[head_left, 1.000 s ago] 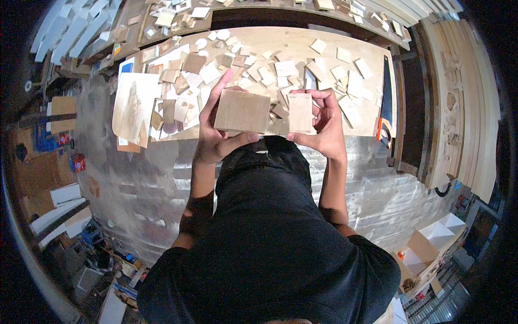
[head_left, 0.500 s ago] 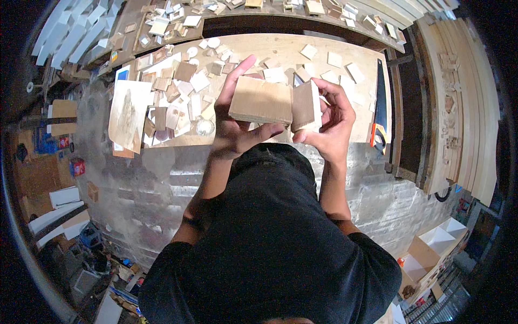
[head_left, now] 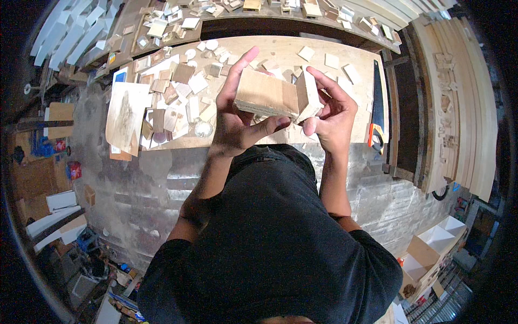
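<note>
Above the workbench [head_left: 302, 47], my left hand [head_left: 231, 127] is closed on a thick rectangular wooden block [head_left: 265, 93]. Its thumb lies along the lower edge and its index finger points up past the far side. My right hand [head_left: 340, 113] grips a smaller wooden piece [head_left: 308, 96] between fingers and thumb. That piece stands against the block's right end at an angle. From here I cannot tell whether the two are joined. Part of each piece's back is hidden by my fingers.
Many small wood offcuts [head_left: 183, 73] cover the bench's left half, beside a stained pale board [head_left: 129, 113]. A hand saw [head_left: 377, 102] with an orange-and-black handle lies at the right edge. More offcuts fill the shelf [head_left: 232, 24] behind; long planks [head_left: 475, 108] are stacked at right.
Both hands have turned the two wooden pieces slightly, so the block tilts more and the smaller piece stands higher on its right. My right fingers have shifted around the smaller piece.
</note>
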A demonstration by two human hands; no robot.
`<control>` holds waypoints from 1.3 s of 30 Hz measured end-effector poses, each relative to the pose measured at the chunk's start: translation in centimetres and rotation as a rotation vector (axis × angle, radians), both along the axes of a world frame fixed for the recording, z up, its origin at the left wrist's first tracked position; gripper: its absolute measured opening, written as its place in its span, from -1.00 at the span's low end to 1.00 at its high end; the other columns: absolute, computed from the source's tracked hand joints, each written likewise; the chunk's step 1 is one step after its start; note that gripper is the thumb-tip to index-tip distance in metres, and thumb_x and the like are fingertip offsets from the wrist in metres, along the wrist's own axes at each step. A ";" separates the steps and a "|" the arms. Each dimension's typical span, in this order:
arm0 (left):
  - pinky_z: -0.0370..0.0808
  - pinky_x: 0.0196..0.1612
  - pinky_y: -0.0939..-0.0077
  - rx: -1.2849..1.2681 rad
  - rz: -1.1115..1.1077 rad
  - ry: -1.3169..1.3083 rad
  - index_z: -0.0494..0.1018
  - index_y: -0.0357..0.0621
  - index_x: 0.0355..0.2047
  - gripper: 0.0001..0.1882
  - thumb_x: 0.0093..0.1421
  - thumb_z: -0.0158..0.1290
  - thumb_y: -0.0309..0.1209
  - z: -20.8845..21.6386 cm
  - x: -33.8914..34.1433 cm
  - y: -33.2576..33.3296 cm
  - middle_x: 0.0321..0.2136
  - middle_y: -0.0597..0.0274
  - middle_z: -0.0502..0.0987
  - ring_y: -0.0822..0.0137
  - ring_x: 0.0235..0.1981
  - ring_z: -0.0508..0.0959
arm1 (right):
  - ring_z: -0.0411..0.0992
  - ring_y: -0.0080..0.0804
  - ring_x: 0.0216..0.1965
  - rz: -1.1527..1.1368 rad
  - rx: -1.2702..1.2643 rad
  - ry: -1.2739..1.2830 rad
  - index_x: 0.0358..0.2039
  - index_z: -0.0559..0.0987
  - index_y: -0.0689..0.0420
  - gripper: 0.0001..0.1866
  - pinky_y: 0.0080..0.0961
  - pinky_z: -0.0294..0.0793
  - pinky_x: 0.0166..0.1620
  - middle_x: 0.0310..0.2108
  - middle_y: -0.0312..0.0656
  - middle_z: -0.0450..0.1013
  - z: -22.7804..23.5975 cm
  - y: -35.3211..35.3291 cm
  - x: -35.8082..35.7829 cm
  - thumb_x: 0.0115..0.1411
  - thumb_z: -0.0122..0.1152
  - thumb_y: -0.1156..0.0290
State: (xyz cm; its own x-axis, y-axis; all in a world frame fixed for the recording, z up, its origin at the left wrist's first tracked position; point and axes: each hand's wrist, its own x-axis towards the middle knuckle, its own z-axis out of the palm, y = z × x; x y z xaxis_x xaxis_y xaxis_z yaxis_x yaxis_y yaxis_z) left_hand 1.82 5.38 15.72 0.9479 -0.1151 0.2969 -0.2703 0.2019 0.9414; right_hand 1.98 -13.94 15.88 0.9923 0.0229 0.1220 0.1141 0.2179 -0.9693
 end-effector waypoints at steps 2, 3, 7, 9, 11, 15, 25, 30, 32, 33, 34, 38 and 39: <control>0.49 0.08 0.41 -0.012 -0.020 0.049 -0.05 -0.28 0.39 0.21 -0.17 0.49 -0.38 0.8 -0.4 0.3 -0.04 0.13 0.47 0.30 0.00 0.52 | 0.48 -0.37 0.02 -0.011 -0.002 0.038 0.17 0.45 0.30 0.12 -0.43 0.63 -0.04 0.04 -0.11 0.46 0.4 0.6 -0.4 -0.53 0.76 0.30; 0.49 0.08 0.40 -0.021 -0.028 0.077 -0.05 -0.28 0.39 0.20 -0.16 0.48 -0.39 1.1 -0.5 0.5 -0.04 0.11 0.48 0.30 0.00 0.53 | 0.47 -0.41 0.02 -0.023 -0.020 0.063 0.18 0.43 0.35 0.18 -0.51 0.58 -0.02 0.04 -0.09 0.47 0.9 1.0 -0.6 -0.55 0.76 0.19; 0.49 0.08 0.38 0.053 0.003 -0.039 -0.03 -0.30 0.37 0.17 -0.15 0.47 -0.34 1.7 -1.3 1.9 -0.06 0.01 0.54 0.26 -0.02 0.55 | 0.47 -0.26 0.06 0.014 0.096 -0.083 0.21 0.38 0.32 0.15 -0.33 0.66 0.00 0.04 -0.09 0.44 0.6 2.0 -1.1 -0.50 0.77 0.38; 0.49 0.08 0.37 0.181 0.045 -0.167 -0.02 -0.31 0.36 0.16 -0.15 0.46 -0.30 1.9 -1.7 2.8 -0.07 -0.03 0.55 0.24 -0.02 0.56 | 0.44 -0.20 0.10 0.020 0.112 -0.074 0.21 0.34 0.41 0.20 -0.32 0.64 0.03 0.10 -0.02 0.41 0.4 2.5 -1.8 -0.52 0.78 0.34; 0.48 0.08 0.36 0.035 0.022 -0.123 0.01 -0.37 0.33 0.12 -0.14 0.43 -0.30 2.2 -2.2 3.2 -0.08 -0.08 0.56 0.22 -0.02 0.57 | 0.43 -0.19 0.12 0.005 0.131 0.021 0.20 0.33 0.45 0.22 -0.33 0.63 0.04 0.13 0.03 0.38 0.4 3.1 -2.7 -0.53 0.78 0.32; 0.48 0.08 0.35 0.000 -0.025 -0.125 0.03 -0.41 0.29 0.07 -0.14 0.42 -0.38 2.7 -3.1 5.0 -0.07 -0.10 0.54 0.21 -0.01 0.56 | 0.42 -0.16 0.14 0.077 0.147 -0.052 0.17 0.31 0.52 0.14 -0.31 0.57 0.10 0.13 0.09 0.37 0.9 4.5 -3.8 -0.45 0.76 0.42; 0.50 0.06 0.32 -0.001 -0.061 -0.260 0.08 -0.39 0.23 0.00 -0.18 0.41 -0.46 2.6 -5.5 9.1 -0.06 -0.10 0.53 0.18 -0.01 0.57 | 0.44 -0.11 0.12 0.003 0.128 -0.147 0.22 0.27 0.45 0.10 -0.27 0.54 0.12 0.09 0.07 0.41 2.0 9.0 -7.8 -0.32 0.72 0.39; 0.53 0.04 0.25 -0.138 0.012 -0.195 0.06 -0.31 0.24 0.03 -0.13 0.46 -0.31 0.4 -5.3 12.4 -0.05 -0.09 0.53 0.17 -0.04 0.58 | 0.49 -0.02 0.06 -0.151 0.176 -0.118 0.19 0.30 0.39 -0.04 -0.15 0.67 -0.05 0.05 0.10 0.43 -0.2 8.9 -8.4 -0.11 0.59 0.16; 0.50 0.09 0.26 0.006 0.087 -0.159 0.03 -0.31 0.27 0.07 -0.10 0.47 -0.25 -0.2 -5.4 14.9 0.00 -0.11 0.52 0.15 0.00 0.56 | 0.49 -0.04 0.05 -0.230 0.186 -0.063 0.19 0.32 0.36 -0.19 -0.12 0.68 -0.07 0.05 0.08 0.43 -2.6 6.7 -7.8 0.01 0.49 0.27; 0.49 0.11 0.27 0.031 0.128 -0.130 0.01 -0.31 0.29 0.08 -0.09 0.46 -0.23 -0.6 -5.6 16.1 0.02 -0.12 0.52 0.15 0.02 0.55 | 0.50 -0.05 0.04 -0.266 0.194 -0.016 0.19 0.32 0.35 -0.27 -0.12 0.68 -0.08 0.04 0.07 0.44 -4.5 5.3 -7.5 0.07 0.43 0.33; 0.48 0.12 0.28 0.009 0.146 -0.081 0.00 -0.30 0.30 0.10 -0.10 0.46 -0.24 -1.0 -5.9 17.0 0.03 -0.11 0.51 0.16 0.03 0.55 | 0.53 -0.13 -0.03 -0.312 0.158 0.086 0.18 0.33 0.33 -0.34 -0.16 0.70 -0.12 0.00 0.04 0.45 -7.3 3.3 -7.3 0.11 0.37 0.41; 0.43 0.17 0.30 -0.130 0.234 0.153 0.00 -0.27 0.33 0.16 -0.16 0.49 -0.25 -2.8 -8.5 19.1 0.07 -0.09 0.49 0.17 0.09 0.51 | 0.55 -0.31 -0.14 -0.422 -0.339 0.532 0.05 0.44 0.31 -0.31 -0.38 0.67 -0.27 -0.10 -0.06 0.48 -19.2 -0.9 -7.9 -0.07 0.56 0.38; 0.42 0.19 0.30 -0.174 0.248 0.220 0.00 -0.26 0.34 0.17 -0.18 0.50 -0.26 -3.3 -9.1 19.5 0.08 -0.09 0.48 0.18 0.10 0.50 | 0.55 -0.33 -0.17 -0.392 -0.520 0.644 0.01 0.48 0.29 -0.30 -0.41 0.65 -0.29 -0.11 -0.08 0.48 -21.8 -1.5 -8.5 -0.14 0.61 0.35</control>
